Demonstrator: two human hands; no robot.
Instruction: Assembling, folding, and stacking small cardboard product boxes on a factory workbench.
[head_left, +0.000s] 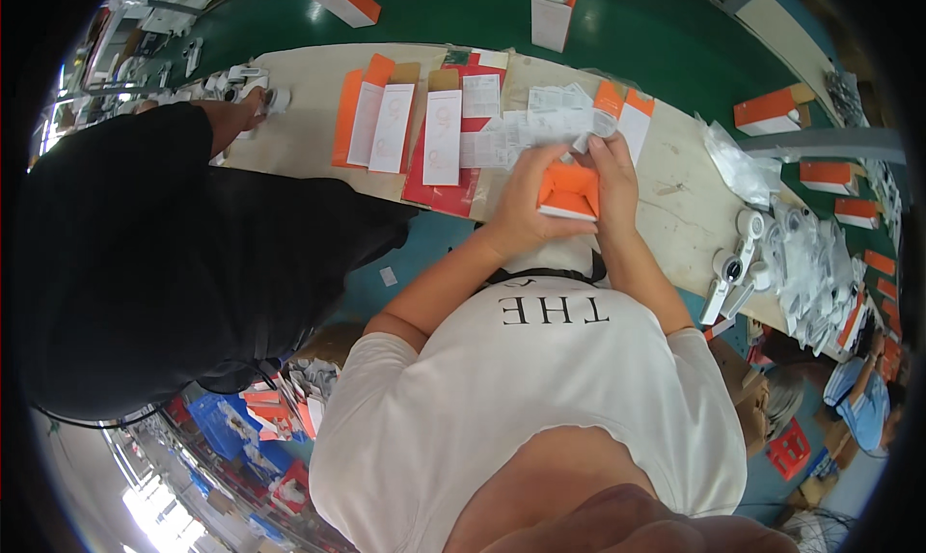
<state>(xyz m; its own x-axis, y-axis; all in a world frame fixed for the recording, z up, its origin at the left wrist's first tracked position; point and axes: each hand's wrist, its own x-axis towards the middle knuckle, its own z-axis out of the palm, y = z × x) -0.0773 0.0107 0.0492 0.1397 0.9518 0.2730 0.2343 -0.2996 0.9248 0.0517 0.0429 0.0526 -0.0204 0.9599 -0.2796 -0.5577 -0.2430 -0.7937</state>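
Observation:
My left hand (522,202) wraps the near and left sides of a small carton (569,190), white outside with an orange inside facing me. On its other side, my right hand (617,179) grips the carton, with its fingertips raised at the far edge. Just past those fingers shows a small whitish piece (582,144), too blurred to name. Printed paper sheets (545,119) lie spread beyond my hands. Left of them, flat white and orange cartons (443,133) rest partly on a red sheet (436,188) on the table.
On the left a person in black (193,263) reaches over the table (299,80). At the right lie white handheld devices (725,263) and a heap of clear plastic bags (810,263). Open cartons (555,17) stand on the green surface (453,13) beyond.

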